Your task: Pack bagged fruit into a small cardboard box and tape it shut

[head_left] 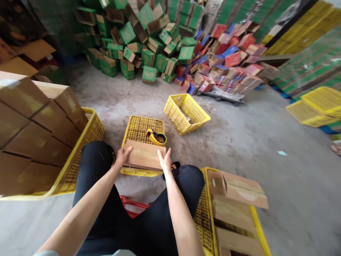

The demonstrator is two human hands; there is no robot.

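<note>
A small brown cardboard box [144,155] lies on an upturned yellow crate [141,127] in front of my knees. My left hand [122,155] grips the box's left end, fingers curled over its top edge. My right hand [165,159] presses flat against the box's right end, fingers together. A yellow tape dispenser [156,137] rests on the crate just behind the box.
A yellow crate [87,149] of stacked brown boxes stands at my left; another [255,220] with flattened cartons at my right. A tilted yellow crate [186,113] sits ahead. Green boxes [138,42] and red and blue boxes [226,60] are piled at the back. I sit on a red stool [133,207].
</note>
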